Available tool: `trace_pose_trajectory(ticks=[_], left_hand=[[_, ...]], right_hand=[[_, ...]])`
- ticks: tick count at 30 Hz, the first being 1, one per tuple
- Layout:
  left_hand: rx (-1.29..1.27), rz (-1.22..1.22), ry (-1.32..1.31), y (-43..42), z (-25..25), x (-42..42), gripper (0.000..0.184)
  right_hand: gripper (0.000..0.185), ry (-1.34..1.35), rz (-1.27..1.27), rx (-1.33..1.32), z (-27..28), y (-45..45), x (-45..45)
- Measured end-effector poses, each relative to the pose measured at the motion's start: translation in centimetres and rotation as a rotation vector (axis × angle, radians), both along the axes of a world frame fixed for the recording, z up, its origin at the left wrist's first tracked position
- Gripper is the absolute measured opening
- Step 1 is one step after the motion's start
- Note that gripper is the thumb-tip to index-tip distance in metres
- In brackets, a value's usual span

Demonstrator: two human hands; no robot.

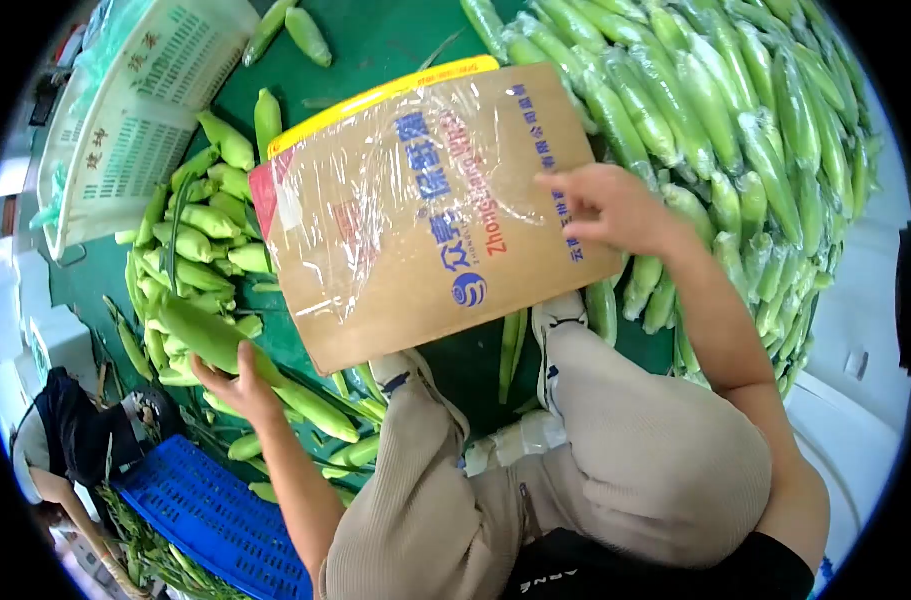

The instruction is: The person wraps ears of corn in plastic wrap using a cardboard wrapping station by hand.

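Observation:
My left hand [244, 388] is closed round a green ear of corn [208, 333] in its husk, above a heap of similar ears. My right hand [621, 212] is over the right part of a cardboard box [376, 290], fingers apart and slightly blurred, with nothing visible in them. Whether its fingertips touch the surface I cannot tell. Clear plastic film [351, 180] lies across the printed cardboard, which rests in front of my knees. A yellow strip [386, 88] shows along its far edge.
Loose husked corn [191, 240] is heaped at left, beside a white crate [141, 110]. Plastic-wrapped corn [696, 110] is piled high at right. A blue crate [216, 515] stands at lower left, near another person [61, 470]. The floor [386, 35] is green.

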State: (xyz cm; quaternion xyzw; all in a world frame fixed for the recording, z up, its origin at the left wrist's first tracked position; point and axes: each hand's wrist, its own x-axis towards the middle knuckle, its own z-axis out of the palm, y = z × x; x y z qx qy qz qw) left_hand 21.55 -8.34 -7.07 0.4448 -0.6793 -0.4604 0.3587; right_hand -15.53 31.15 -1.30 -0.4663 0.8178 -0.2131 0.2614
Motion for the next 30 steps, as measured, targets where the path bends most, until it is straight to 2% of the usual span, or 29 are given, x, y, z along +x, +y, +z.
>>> trace_pose_trajectory(ticks=[1, 3, 4, 5, 7, 8, 11, 12, 15, 17, 18, 19, 21, 22, 23, 25, 27, 28, 30], left_hand=[[-0.036, -0.156, -0.002, 0.8, 3.1, -2.7, 0.075], [-0.433, -0.546, -0.155, 2.7, 7.1, -9.2, 0.071], [-0.596, -0.644, -0.256, 5.0, 9.5, -12.9, 0.068], [-0.754, -0.747, -0.366, 7.4, 11.0, -16.1, 0.066], [-0.617, -0.948, -0.554, 9.5, 9.7, -20.1, 0.066], [-0.652, -0.959, -0.599, 9.5, 8.8, -20.6, 0.067], [-0.698, -0.964, -0.663, 8.3, 7.5, -22.7, 0.068], [-0.698, -1.001, -0.655, 8.0, 7.3, -23.0, 0.069], [-0.644, -1.113, -0.633, 7.7, 7.3, -24.0, 0.067], [-0.581, -1.177, -0.57, 6.5, 7.4, -25.0, 0.063], [-0.595, -1.162, -0.552, 5.9, 7.0, -25.3, 0.066], [-0.703, -1.031, -0.502, 5.4, 6.9, -25.0, 0.073], [-0.89, -0.771, -0.418, 5.0, 6.4, -22.7, 0.086], [-0.762, -0.653, -0.261, 5.0, 5.7, -20.1, 0.092], [-0.521, -0.669, -0.371, 5.2, 6.0, -17.3, 0.093], [-0.674, -0.674, -0.573, 6.4, 4.3, -14.0, 0.076], [-0.463, -0.579, -0.599, 6.3, 3.2, -12.4, 0.045], [-0.496, -0.523, -0.506, 5.8, 2.9, -12.4, 0.016], [-0.574, -0.431, -0.505, 5.7, 2.7, -11.7, 0.015]], right_hand=[[0.075, 0.083, 0.035, -0.008, 0.0, -0.5, 0.4], [0.075, 0.246, 0.122, -0.032, -0.1, -1.7, 0.8], [0.059, 0.347, 0.152, -0.108, -1.3, -2.2, 0.8], [0.051, 0.39, 0.184, -0.158, -2.9, -2.7, 0.6], [0.035, 0.477, 0.233, -0.237, -5.2, -3.0, -0.3], [0.018, 0.409, 0.209, -0.314, -4.9, -3.1, 0.0], [0.019, -0.028, -0.409, -0.701, -4.7, -1.0, 2.5], [0.022, -0.045, -0.447, -0.771, -4.2, -0.8, 2.4], [0.02, -0.031, -0.522, -0.862, -3.0, -5.6, 2.0], [0.035, 0.104, -0.199, -0.678, -4.5, -10.2, -0.2], [0.044, 0.333, -0.093, -0.57, -4.6, -11.8, -0.4], [0.052, 0.557, 0.01, -0.457, -4.8, -13.2, -0.4], [0.067, 0.699, 0.092, -0.328, -4.8, -15.0, 0.0], [0.072, 0.623, 0.084, -0.317, -4.5, -15.1, -0.1], [0.078, 0.556, 0.06, -0.305, -4.4, -15.2, -0.4], [0.073, 0.581, 0.043, -0.366, -5.5, -14.3, -0.1], [0.072, 0.599, 0.043, -0.397, -4.9, -13.7, -0.2], [0.068, 0.555, 0.021, -0.456, -4.5, -13.7, 0.1], [0.068, 0.53, 0.018, -0.404, -2.9, -12.7, 0.9]])
